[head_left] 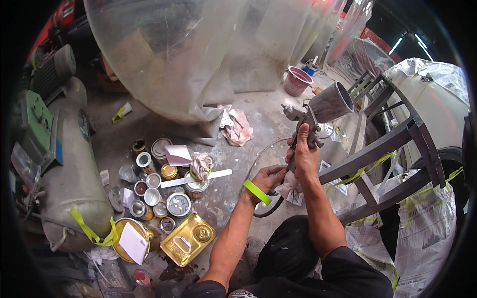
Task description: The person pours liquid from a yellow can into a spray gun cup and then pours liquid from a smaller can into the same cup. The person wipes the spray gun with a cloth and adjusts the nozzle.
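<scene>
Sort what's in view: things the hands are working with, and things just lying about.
In use:
- spray gun with metal cup, gripped by the right hand
- pale cloth beside the left hand
- black hose below

Apparently just lying about:
- round cans
- gold rectangular tin
- crumpled pink cloth
- reddish bucket

Nothing legible stands out across a paint-strewn workshop floor, though newspaper sheets (430, 226) taped at lower right, and more newsprint (442, 74) over the pale bodywork (427, 99) above, carry rows of type too fine to make out. A round cap (202, 233) on a gold rectangular tin (175, 256) bears raised markings that cannot be deciphered, and a can (147, 214) nearby wears a blue-and-orange label. At the lower edge, a small print (242, 294) on a dark shirt (283, 289) is equally unreadable.
</scene>
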Demonstrator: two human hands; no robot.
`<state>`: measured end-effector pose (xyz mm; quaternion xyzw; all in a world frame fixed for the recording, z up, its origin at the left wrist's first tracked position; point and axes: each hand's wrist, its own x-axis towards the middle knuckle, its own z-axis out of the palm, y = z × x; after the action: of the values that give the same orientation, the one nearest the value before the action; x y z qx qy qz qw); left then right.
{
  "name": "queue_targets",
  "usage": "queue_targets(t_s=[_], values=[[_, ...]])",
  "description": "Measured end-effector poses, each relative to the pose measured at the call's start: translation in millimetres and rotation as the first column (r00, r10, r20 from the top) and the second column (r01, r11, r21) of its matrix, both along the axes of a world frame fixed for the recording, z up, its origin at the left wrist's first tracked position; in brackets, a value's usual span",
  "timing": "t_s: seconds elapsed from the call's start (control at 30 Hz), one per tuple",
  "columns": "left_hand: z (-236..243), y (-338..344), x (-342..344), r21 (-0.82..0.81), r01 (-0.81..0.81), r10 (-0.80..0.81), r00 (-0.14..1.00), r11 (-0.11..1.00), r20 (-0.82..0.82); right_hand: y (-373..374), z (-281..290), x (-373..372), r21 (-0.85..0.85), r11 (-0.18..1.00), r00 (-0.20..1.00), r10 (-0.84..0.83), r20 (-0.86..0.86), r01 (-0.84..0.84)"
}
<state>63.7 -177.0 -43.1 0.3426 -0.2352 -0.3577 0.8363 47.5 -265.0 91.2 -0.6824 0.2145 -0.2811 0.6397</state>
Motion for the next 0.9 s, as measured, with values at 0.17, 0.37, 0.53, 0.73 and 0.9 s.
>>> queue_targets(t_s=[0.17, 0.37, 0.53, 0.73, 0.9], values=[[3.5, -1.3, -2.3, -0.024, 0.007, -0.008, 1.000, 1.000, -0.027, 2.6, 2.4, -2.2, -0.056, 0.998, 1.000, 0.005, 0.031, -0.003], [-1.2, -5.0, -3.7, -0.026, 0.024, -0.026, 0.996, 0.999, -0.080, -2.5, -3.8, -2.7, -0.119, 0.993, 0.999, 0.021, -0.045, -0.026], [0.0, -10.4, 3.3, 0.096, -0.092, 0.082, 0.991, 0.991, 0.109, -5.3, -2.5, 1.5, -0.201, 0.979, 0.998, 0.026, -0.064, -0.039], [42.6, 18.1, -15.2, 0.452, -0.713, 0.001, 0.536, 0.535, 0.844, -22.4, 4.3, -8.2, -0.246, 0.964, 0.983, 0.054, -0.176, -0.097], [78.8, 85.2, -38.6, 0.485, -0.756, -0.431, 0.297, 0.438, 0.852, -52.4, -53.1, -45.0, -0.231, 0.945, 0.938, 0.157, -0.308, -0.234]])
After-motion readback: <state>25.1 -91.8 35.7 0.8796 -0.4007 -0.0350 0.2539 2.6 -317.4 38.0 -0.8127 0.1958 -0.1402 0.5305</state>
